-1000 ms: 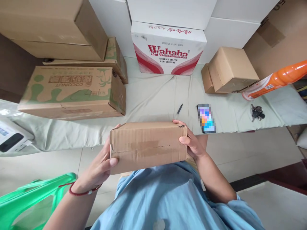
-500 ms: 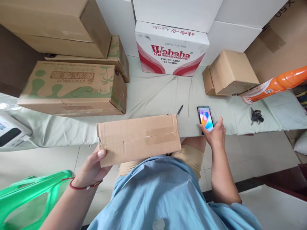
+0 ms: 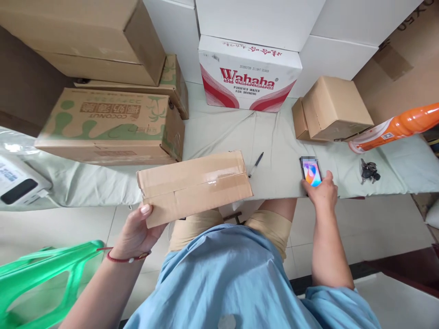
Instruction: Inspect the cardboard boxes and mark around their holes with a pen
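While "Wahaha Purified Water for Drinking" marks the white carton (image 3: 248,84) at upper centre and "COCONUT" the green-printed carton (image 3: 106,121) at left, my left hand (image 3: 140,230) clamps one end of the box (image 3: 195,187), tilted at centre. My right hand (image 3: 322,189) reaches right of centre, thumb at the lower end of the phone (image 3: 312,174); I cannot tell whether it grips. A second ago both hands held the box; the phone has since shifted right, away from the pen (image 3: 257,162).
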`<act>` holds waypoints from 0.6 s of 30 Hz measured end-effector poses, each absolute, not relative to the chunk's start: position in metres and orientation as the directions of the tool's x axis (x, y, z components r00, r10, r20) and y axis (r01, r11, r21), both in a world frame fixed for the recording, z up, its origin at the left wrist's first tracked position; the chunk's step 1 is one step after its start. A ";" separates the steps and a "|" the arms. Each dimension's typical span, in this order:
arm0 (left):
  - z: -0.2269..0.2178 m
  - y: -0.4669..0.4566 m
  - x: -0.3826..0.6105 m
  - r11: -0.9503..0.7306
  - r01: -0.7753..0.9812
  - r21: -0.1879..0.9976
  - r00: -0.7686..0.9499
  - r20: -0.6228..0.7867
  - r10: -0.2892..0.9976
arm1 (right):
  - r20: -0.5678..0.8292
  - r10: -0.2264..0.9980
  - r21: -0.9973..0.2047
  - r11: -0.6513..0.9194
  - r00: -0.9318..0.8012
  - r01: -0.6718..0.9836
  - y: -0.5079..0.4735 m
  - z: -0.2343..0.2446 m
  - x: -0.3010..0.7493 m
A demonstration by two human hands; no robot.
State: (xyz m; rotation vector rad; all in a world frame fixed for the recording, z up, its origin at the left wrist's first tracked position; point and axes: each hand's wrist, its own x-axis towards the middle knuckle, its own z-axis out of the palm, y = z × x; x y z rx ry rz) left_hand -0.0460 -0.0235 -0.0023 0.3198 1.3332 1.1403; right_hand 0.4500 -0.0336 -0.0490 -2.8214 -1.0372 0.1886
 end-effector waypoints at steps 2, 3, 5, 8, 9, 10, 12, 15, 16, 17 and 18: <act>-0.006 -0.025 -0.049 0.470 -0.465 0.751 -0.166 -0.595 0.786 | -0.068 0.607 -0.155 -0.791 0.792 0.592 -0.036 -0.048 0.474; -0.008 -0.025 -0.050 0.469 -0.466 0.751 -0.159 -0.592 0.790 | -0.067 0.591 -0.150 -0.803 0.804 0.577 -0.037 -0.047 0.485; -0.013 -0.026 -0.052 0.456 -0.467 0.757 -0.139 -0.572 0.808 | -0.072 0.569 -0.140 -0.819 0.819 0.556 -0.037 -0.045 0.500; -0.017 -0.028 -0.054 0.445 -0.457 0.771 -0.074 -0.531 0.844 | -0.018 0.575 -0.143 -0.811 0.818 0.567 -0.030 -0.044 0.497; -0.018 -0.028 -0.054 0.444 -0.450 0.775 -0.055 -0.520 0.852 | 0.036 0.607 -0.161 -0.781 0.794 0.604 -0.026 -0.044 0.488; -0.018 -0.029 -0.053 0.442 -0.445 0.779 -0.048 -0.514 0.857 | 0.088 0.662 -0.187 -0.723 0.744 0.665 -0.022 -0.045 0.474; -0.017 -0.029 -0.051 0.436 -0.435 0.788 -0.059 -0.508 0.860 | 0.130 0.823 -0.248 -0.513 0.553 0.822 -0.010 -0.047 0.437; -0.012 -0.031 -0.046 0.422 -0.411 0.808 -0.058 -0.485 0.872 | -0.095 0.987 -0.310 -0.155 0.132 0.938 0.013 -0.050 0.374; -0.010 -0.032 -0.045 0.420 -0.400 0.814 -0.035 -0.472 0.881 | -0.150 0.988 -0.281 -0.084 0.042 0.956 0.022 -0.050 0.357; -0.008 -0.033 -0.044 0.416 -0.391 0.821 -0.012 -0.457 0.889 | -0.197 0.980 -0.229 -0.029 -0.017 0.973 0.030 -0.049 0.342; -0.007 -0.035 -0.043 0.412 -0.382 0.827 0.007 -0.444 0.896 | -0.238 0.970 -0.168 0.014 -0.054 0.986 0.038 -0.047 0.331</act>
